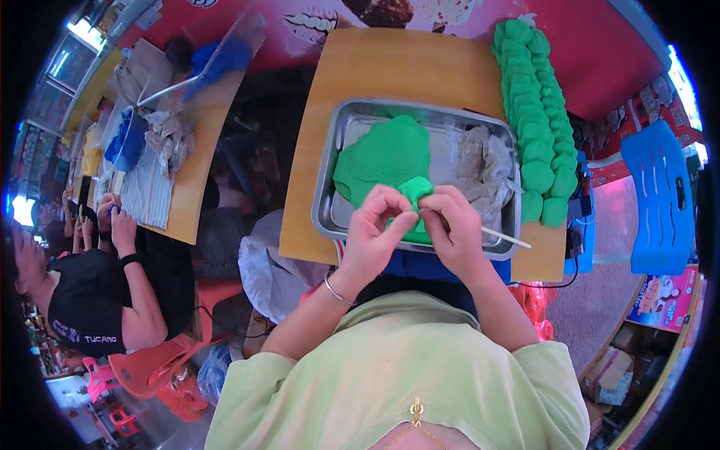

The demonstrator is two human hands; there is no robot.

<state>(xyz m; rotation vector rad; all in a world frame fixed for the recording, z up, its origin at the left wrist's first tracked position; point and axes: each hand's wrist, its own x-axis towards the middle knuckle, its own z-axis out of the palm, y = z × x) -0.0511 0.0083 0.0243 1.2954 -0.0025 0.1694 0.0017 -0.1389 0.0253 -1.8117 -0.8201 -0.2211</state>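
My left hand and my right hand meet over a metal tray, both pinching a small soft green piece with thumbs and forefingers. The piece looks thin and folded; my fingers hide part of it. Under and beyond it, a pile of flat green sheets fills the tray's left part. A thin white stick pokes out past my right hand over the tray's near right rim; I cannot tell whether that hand holds it. Crumpled clear plastic lies in the tray's right part.
Rounded green bundles stand in two long rows along the right edge of the wooden table. A blue chair is at the right. On the left, another person works at a second table. A white bag hangs between.
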